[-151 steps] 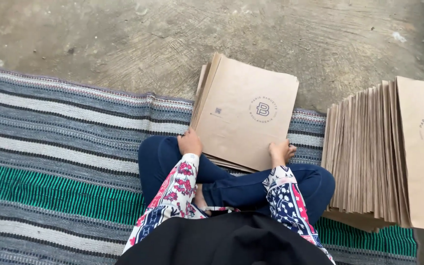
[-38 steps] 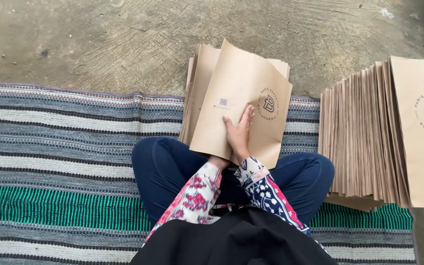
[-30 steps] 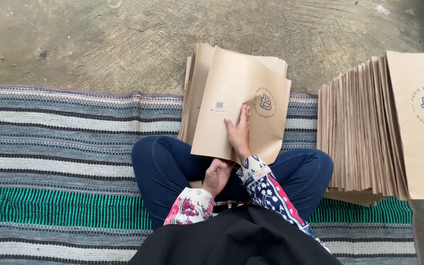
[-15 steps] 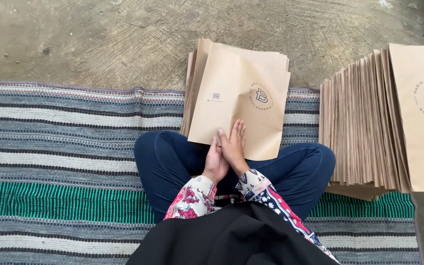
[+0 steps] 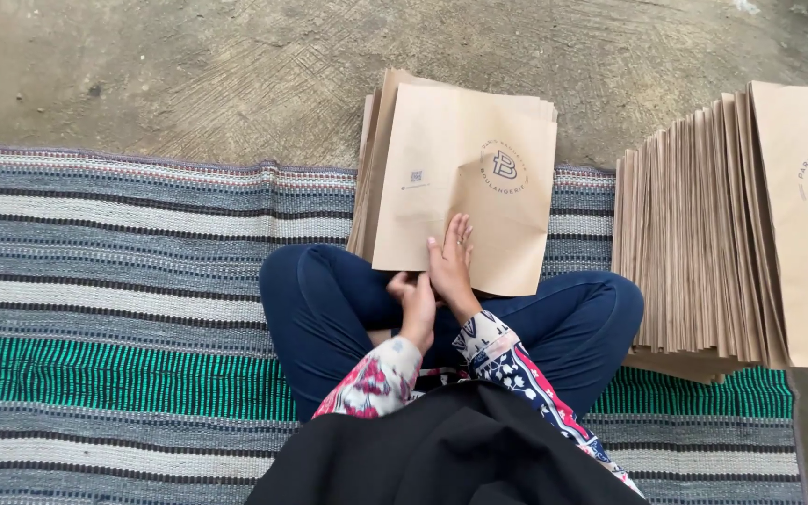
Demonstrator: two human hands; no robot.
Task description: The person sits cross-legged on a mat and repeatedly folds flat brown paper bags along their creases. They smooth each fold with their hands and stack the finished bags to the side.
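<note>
Nearest the camera, a black garment and two floral-patterned sleeves are seen above crossed legs in dark blue trousers, set on a striped woven mat of grey, white and green bands.

Two hands are counted, both close together at the lap. The left hand is loosely curled at the lower edge of the paper bags, by the knee; whether an edge is pinched by it cannot be told. The right hand is laid flat and unclenched, fingers spread, on the top bag — nothing is gripped by it, the sheet is only pressed down.

That top bag, a flat brown paper bag with a round printed emblem, is lying face up on a small stack of bags between the knees and the bare concrete floor. The edges beneath it are too tight to be counted exactly — several, at least.

Farther right, a much larger pile of bags is fanned on edge on the mat, with one bag face showing; some dozens are judged to be there.

As a judgement: the bulk is gathered in the large pile, while the small stack at the lap is in work, its top bag being smoothed.
</note>
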